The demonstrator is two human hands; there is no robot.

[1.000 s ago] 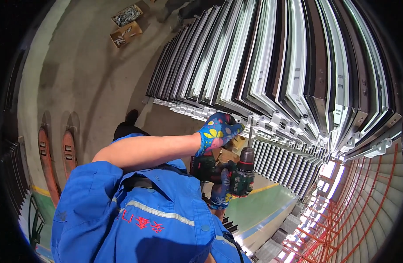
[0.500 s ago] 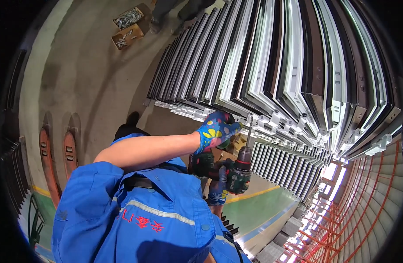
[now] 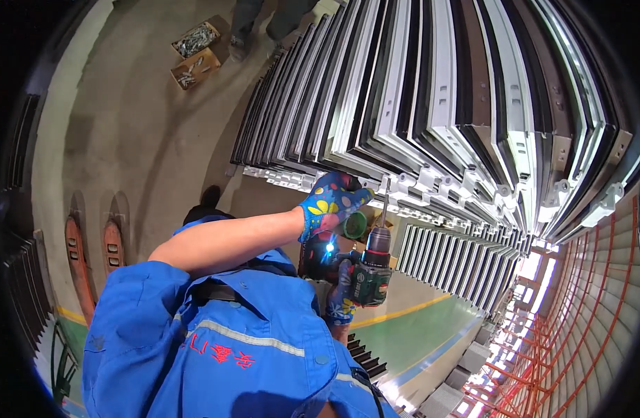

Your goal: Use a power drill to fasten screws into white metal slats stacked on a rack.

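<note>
My left hand, in a blue glove patterned with flowers, is up against the lower ends of the stacked white and dark metal frames. Its fingers are closed at a white bracket; what they pinch, if anything, is too small to make out. Below and to the right, my right hand, gloved alike, grips a green and black cordless drill. The long bit points up, its tip close to the brackets beside my left fingertips. Whether the tip touches a screw cannot be seen.
Two boxes of small metal parts, one behind the other, lie on the floor near another person's legs. Orange forks stand at left. A green round container sits beneath my left hand. More slats stand at right.
Both hands and the drill have shifted slightly left in the picture, and the frames have shifted too. A bright bluish light now shows beside the drill, and the green container is more visible.
</note>
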